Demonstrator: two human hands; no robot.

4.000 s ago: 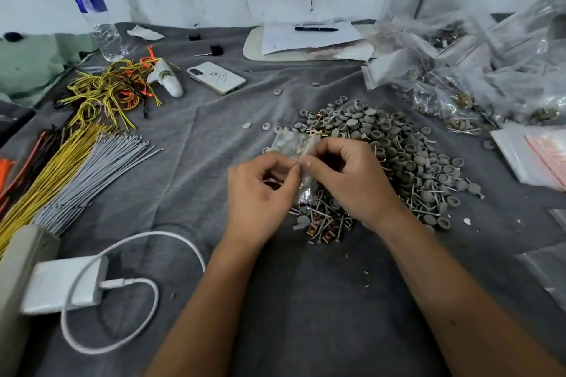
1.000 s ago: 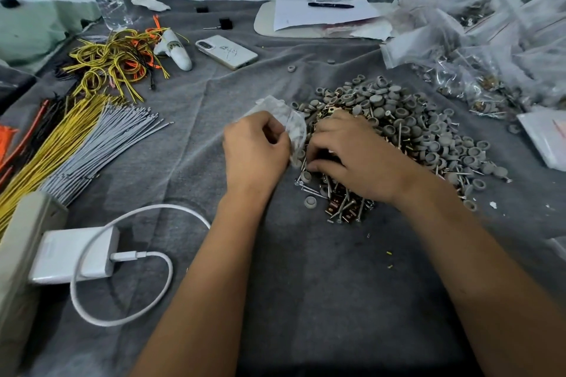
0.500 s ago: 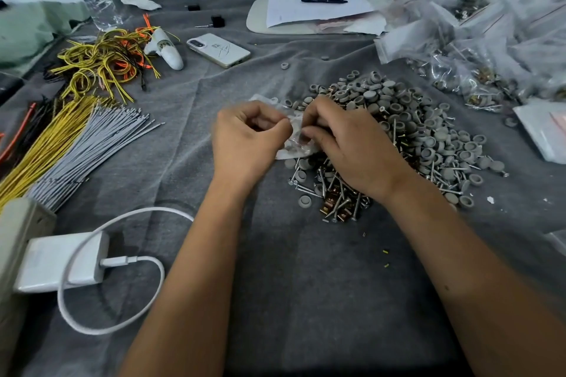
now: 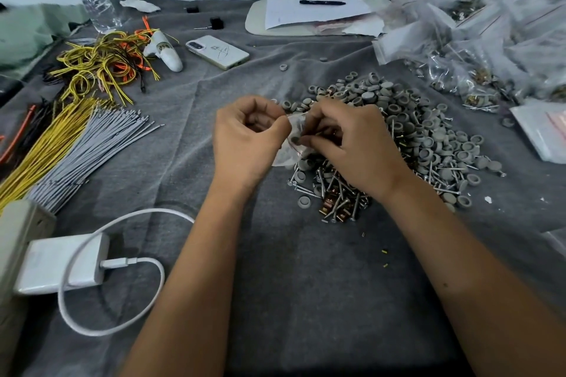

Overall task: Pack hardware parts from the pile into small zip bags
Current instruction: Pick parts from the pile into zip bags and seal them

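Zip bag (image 4: 292,144) sits between both hands, just over the near edge of the pile (image 4: 398,131) – gray caps, screws and copper bits on the gray cloth (image 4: 306,285). Left hand (image 4: 245,138) pinches the bag's left edge. Right hand (image 4: 352,144) pinches the bag too – its fingers are curled tight.

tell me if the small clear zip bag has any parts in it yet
Yes: a grey cap shows through the small clear zip bag, pinched between left hand and right hand.
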